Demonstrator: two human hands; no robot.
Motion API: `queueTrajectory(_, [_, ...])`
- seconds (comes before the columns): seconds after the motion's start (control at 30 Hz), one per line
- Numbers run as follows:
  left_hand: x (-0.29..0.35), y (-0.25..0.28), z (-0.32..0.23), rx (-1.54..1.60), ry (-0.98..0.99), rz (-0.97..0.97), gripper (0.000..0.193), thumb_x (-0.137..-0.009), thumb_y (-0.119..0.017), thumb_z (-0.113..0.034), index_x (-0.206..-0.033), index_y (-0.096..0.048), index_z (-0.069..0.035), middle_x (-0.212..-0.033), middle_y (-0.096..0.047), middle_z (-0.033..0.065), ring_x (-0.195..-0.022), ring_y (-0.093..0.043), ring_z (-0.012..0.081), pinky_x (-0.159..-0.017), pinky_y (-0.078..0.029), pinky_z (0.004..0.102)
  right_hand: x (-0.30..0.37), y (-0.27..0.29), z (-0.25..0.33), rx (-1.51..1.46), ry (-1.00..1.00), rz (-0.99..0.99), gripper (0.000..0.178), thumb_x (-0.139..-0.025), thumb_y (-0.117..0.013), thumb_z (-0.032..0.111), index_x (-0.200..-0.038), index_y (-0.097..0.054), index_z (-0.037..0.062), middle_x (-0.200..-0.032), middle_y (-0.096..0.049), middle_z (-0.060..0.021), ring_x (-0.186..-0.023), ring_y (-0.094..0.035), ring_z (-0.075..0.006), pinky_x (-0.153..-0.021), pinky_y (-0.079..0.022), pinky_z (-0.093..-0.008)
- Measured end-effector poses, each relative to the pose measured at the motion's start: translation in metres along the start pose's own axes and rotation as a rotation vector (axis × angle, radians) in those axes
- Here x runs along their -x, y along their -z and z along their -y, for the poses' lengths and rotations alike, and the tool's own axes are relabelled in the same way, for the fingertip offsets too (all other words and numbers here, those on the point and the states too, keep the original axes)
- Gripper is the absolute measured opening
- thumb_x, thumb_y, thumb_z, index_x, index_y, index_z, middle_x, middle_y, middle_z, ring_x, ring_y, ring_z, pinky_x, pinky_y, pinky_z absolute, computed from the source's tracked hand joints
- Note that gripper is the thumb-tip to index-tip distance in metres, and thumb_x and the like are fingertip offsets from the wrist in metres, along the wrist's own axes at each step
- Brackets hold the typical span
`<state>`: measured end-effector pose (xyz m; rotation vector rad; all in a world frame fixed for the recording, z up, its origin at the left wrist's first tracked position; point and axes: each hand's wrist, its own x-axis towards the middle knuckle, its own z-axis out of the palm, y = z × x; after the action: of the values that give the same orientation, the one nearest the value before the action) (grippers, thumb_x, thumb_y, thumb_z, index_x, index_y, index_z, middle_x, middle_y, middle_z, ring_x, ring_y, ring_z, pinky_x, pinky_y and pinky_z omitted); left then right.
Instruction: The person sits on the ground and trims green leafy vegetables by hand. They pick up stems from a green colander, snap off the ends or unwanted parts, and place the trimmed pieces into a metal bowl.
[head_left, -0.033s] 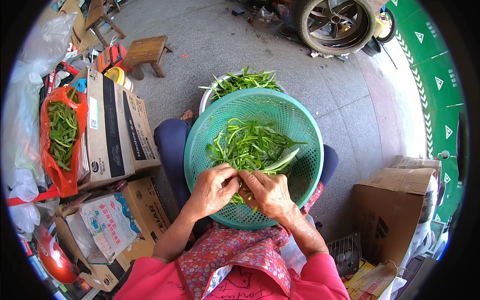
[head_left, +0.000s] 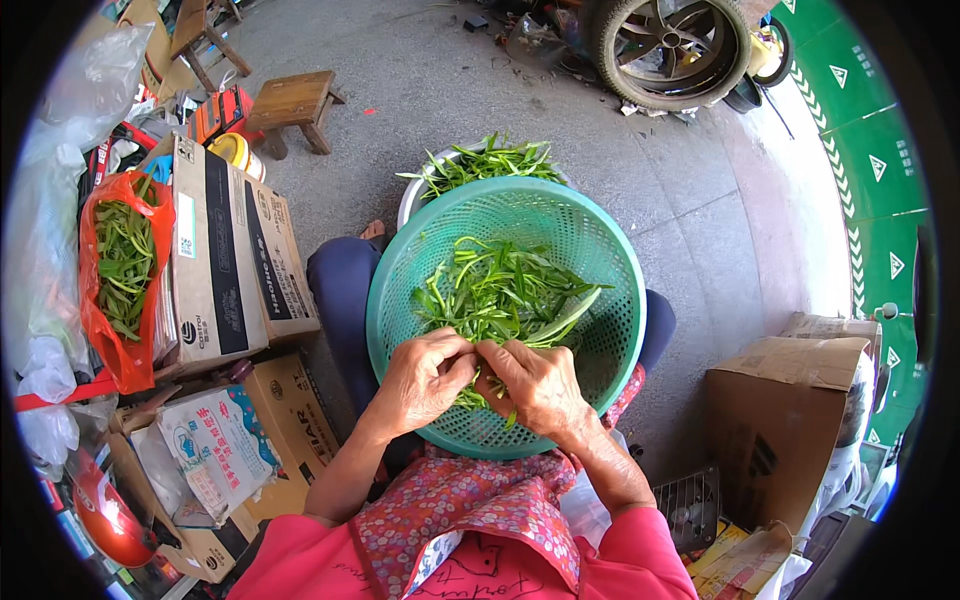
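On my lap rests a green perforated plastic basket (head_left: 632, 265) with a heap of leafy green stems (head_left: 500, 290), which look like water spinach. Over its near side my left hand (head_left: 428, 383) is closed in a pinch, thumb against fingers. My right hand (head_left: 537, 388) meets it fingertip to fingertip, closed too, with leaves poking out below its fingers. What lies between the fingertips is mostly hidden, but it appears to be a green stem. Just beyond the basket, a pale metal basin (head_left: 408, 205) holds more greens (head_left: 490, 165).
To the left, a red plastic bag (head_left: 90, 310) of greens leans against a cardboard box (head_left: 225, 260). A wooden stool (head_left: 290, 100) stands farther off. At right is another cardboard box (head_left: 775, 430); a wheel with a tyre (head_left: 605, 50) lies at the far right.
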<state>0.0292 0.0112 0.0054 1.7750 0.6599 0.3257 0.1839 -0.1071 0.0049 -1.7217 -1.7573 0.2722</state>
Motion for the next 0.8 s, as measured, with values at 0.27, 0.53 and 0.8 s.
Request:
queueTrajectory(0.27, [-0.001, 0.005, -0.016, 0.159, -0.140, -0.093, 0.010, -0.091, -0.069, 0.000, -0.099, -0.072, 0.007, -0.084, -0.066, 0.0080, -0.071, -0.059, 0.0117, -0.062, -0.046, 0.0275, -0.029, 0.024, -0.006, -0.052, 0.153, -0.047, 0.030, -0.071, -0.079, 0.011, -0.097, -0.065, 0.0037, -0.070, -0.054, -0.0037, -0.052, -0.059, -0.0197, -0.044, -0.047, -0.0352])
queueTrajectory(0.53, [0.000, 0.028, -0.012, 0.219, -0.073, 0.048, 0.010, -0.089, -0.070, 0.002, -0.097, -0.075, 0.002, -0.085, -0.069, 0.0055, -0.068, -0.060, 0.0110, -0.059, -0.046, 0.0254, -0.115, 0.097, -0.052, 0.312, 0.140, -0.761, 0.021, -0.072, -0.071, -0.008, -0.088, -0.068, 0.0050, -0.061, -0.052, -0.0003, -0.049, -0.051, -0.0098, -0.047, -0.041, -0.0255])
queueTrajectory(0.8, [0.017, -0.003, 0.020, -0.254, -0.061, 0.293, 0.028, -0.089, -0.074, -0.025, -0.108, -0.077, -0.004, -0.101, -0.072, 0.0108, -0.083, -0.070, 0.0313, -0.075, -0.055, 0.0420, -0.225, 0.039, -0.198, 0.608, -0.208, -0.059, 0.026, -0.079, -0.073, 0.015, -0.100, -0.065, 0.0029, -0.101, -0.067, -0.0166, -0.084, -0.071, -0.0347, -0.071, -0.057, -0.0475])
